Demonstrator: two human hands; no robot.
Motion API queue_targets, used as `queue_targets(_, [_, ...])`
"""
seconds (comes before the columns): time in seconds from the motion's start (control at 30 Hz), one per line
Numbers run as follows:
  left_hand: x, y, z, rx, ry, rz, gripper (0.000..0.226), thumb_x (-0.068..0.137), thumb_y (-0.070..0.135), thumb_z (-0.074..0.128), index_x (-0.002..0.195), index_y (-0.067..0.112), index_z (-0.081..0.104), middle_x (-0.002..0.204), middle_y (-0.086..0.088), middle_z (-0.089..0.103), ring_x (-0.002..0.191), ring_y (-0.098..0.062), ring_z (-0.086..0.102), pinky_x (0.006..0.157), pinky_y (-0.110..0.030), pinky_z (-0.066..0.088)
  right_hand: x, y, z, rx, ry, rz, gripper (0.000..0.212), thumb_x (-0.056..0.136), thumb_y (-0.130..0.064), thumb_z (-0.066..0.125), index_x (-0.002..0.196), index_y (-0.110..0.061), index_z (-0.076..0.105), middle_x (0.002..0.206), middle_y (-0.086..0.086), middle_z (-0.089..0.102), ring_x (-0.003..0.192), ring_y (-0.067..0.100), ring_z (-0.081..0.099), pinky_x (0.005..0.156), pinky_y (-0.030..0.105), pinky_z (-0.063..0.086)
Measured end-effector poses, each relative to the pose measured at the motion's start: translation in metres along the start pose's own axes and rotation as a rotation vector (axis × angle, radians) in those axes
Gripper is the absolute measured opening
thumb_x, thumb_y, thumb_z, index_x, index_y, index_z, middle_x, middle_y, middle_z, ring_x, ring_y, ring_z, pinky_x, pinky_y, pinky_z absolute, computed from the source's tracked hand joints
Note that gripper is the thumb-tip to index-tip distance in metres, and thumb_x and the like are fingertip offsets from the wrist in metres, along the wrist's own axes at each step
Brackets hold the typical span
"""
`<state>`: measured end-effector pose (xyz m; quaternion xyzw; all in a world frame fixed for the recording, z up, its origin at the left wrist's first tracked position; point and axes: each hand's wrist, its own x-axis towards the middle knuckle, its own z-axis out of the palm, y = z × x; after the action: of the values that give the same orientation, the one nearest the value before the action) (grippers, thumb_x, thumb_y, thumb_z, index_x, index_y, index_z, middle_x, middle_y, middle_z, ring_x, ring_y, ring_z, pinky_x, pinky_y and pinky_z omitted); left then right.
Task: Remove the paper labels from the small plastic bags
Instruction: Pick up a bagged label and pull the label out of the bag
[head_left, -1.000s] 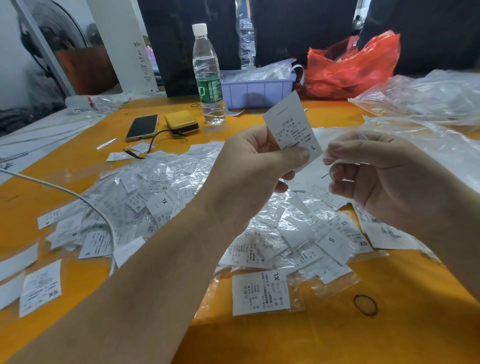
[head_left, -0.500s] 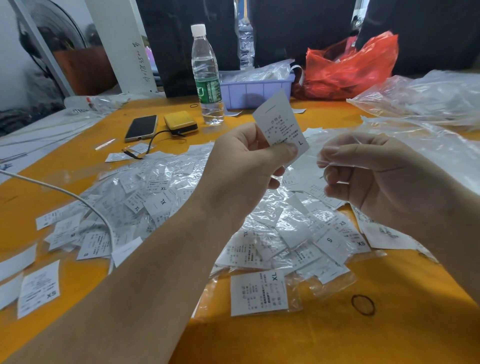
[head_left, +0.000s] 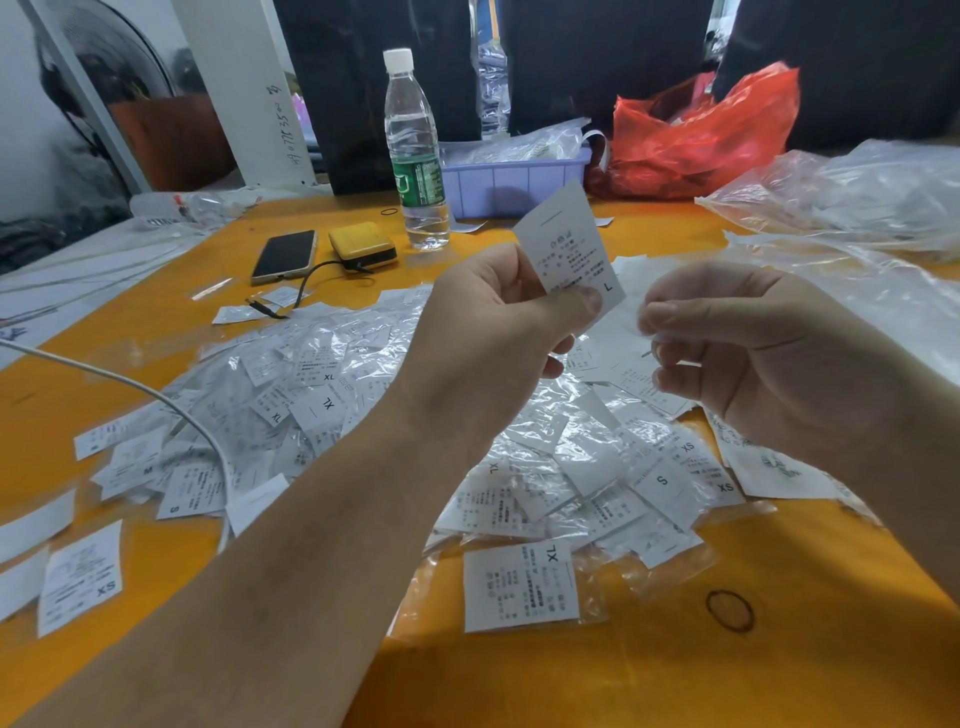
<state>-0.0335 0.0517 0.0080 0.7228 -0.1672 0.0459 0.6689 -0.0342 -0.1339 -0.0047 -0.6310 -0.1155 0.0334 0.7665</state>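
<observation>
your left hand (head_left: 498, 332) still pinches the white paper label marked l (head_left: 569, 244), hardly shifted. your right hand (head_left: 748, 353) is curled; its hold is unclear. bagged labels heap (head_left: 322, 400) at six o'clock, clear plastic water bottle (head_left: 415, 156) at twelve.

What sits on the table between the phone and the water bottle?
In the head view, a yellow power bank lies between the phone and the water bottle, with a dark cable plugged into it.

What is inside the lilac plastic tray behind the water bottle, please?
The lilac plastic tray holds crumpled clear plastic bags heaped above its rim, some showing white paper inside. Its wall hides anything deeper down.
</observation>
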Motion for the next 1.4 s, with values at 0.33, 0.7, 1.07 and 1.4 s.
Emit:
queue_targets(0.33, [0.0010,0.0005,-0.0019,-0.011,-0.006,-0.005,0.013,0.087,0.007,0.069,0.088,0.020,0.069,0.068,0.012,0.068,0.058,-0.004,0.058,0.056,-0.021,0.052,-0.0002,0.0011,0.0003,-0.038,0.038,-0.049,0.007,0.060,-0.012,0.075,0.066,-0.014,0.071,0.063,0.003,0.064,0.054,0.012,0.056,0.050,0.024,0.050])
queue_targets(0.7, [0.0043,0.0013,-0.0092,-0.048,0.017,-0.013,0.012,0.087,0.006,0.068,0.089,0.018,0.070,0.069,0.010,0.069,0.058,-0.005,0.058,0.053,-0.020,0.050,-0.0020,0.0005,0.0016,-0.137,0.014,-0.095,0.012,0.057,-0.023,0.077,0.065,-0.015,0.071,0.062,0.003,0.062,0.055,0.013,0.054,0.051,0.024,0.049])
queue_targets(1.07, [0.0052,-0.0003,-0.0088,-0.090,0.011,-0.030,0.012,0.086,0.005,0.068,0.090,0.017,0.070,0.071,0.009,0.069,0.059,-0.007,0.058,0.052,-0.021,0.049,-0.0011,-0.0005,0.0012,-0.090,-0.015,-0.018,0.004,0.064,-0.018,0.072,0.063,-0.016,0.069,0.063,0.003,0.061,0.056,0.013,0.055,0.050,0.023,0.048])
queue_targets(1.4, [0.0062,-0.0032,-0.0085,-0.127,-0.006,-0.034,0.012,0.085,0.006,0.069,0.092,0.016,0.070,0.072,0.007,0.069,0.058,-0.006,0.059,0.051,-0.020,0.049,-0.0019,-0.0012,0.0032,-0.020,-0.011,0.039,0.005,0.063,-0.019,0.071,0.062,-0.016,0.067,0.062,0.002,0.061,0.053,0.012,0.055,0.048,0.023,0.049])
